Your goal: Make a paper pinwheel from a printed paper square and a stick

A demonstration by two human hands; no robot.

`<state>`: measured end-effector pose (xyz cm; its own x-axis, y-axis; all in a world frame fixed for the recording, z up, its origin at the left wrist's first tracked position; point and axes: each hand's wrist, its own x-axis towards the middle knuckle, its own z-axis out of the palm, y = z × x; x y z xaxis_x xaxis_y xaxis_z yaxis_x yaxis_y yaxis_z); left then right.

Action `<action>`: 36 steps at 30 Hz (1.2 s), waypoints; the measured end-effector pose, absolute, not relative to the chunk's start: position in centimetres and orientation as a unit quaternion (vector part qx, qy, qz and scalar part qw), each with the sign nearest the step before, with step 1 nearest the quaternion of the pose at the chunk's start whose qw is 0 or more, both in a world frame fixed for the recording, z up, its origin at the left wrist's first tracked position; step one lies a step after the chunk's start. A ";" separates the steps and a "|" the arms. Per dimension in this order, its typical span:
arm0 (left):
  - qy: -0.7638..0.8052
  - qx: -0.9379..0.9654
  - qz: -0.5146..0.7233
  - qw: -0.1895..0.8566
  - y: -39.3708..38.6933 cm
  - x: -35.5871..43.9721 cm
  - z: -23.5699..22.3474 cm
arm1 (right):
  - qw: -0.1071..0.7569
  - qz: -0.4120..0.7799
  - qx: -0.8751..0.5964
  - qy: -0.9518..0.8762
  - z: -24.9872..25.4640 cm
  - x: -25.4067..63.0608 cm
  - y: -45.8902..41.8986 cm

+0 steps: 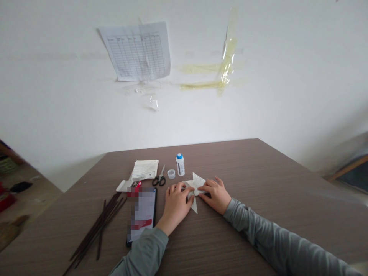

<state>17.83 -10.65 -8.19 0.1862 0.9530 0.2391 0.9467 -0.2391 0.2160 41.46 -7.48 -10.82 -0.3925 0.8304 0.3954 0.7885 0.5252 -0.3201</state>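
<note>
A piece of printed white paper, folded into a shape with several points like a pinwheel, lies on the table between my hands. My left hand holds its left side, thumb and fingers closed near the middle. From the right, my right hand presses its fingertips onto the paper close to the centre. Both hands cover parts of the folds. Just beyond my left hand stand a white glue bottle with a blue top and a small clear cap.
Black-handled scissors lie beside a stack of printed paper. Left of my left hand are a phone, a red and white packet and several dark thin sticks. A wall rises behind the table.
</note>
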 end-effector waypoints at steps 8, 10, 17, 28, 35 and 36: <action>0.628 0.759 0.174 0.001 -10.7 18.1 -8.2 | 0.255 0.041 -0.488 -0.834 -10.7 41.4 -7.5; 0.629 0.759 0.169 -0.001 -10.7 18.1 -8.2 | 0.258 0.050 -0.488 -0.832 -10.7 41.4 -7.5; 0.619 0.767 0.170 -0.002 -10.9 18.1 -8.0 | 0.256 0.034 -0.485 -0.836 -10.7 41.4 -7.5; 0.626 0.763 0.162 0.006 -10.9 18.3 -8.0 | 0.262 0.048 -0.484 -0.834 -10.9 41.4 -7.5; 0.633 0.754 0.178 0.003 -10.7 18.2 -8.7 | 0.233 0.064 -0.508 -0.827 -10.2 41.2 -7.7; 0.634 0.752 0.180 0.004 -10.6 18.1 -8.8 | 0.229 0.066 -0.512 -0.826 -10.1 41.1 -7.8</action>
<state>18.09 -10.59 -8.78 0.1319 0.9548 0.2663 0.9521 -0.1968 0.2340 41.10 -7.81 -10.13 -0.3715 0.8747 0.3111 0.8146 0.4679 -0.3427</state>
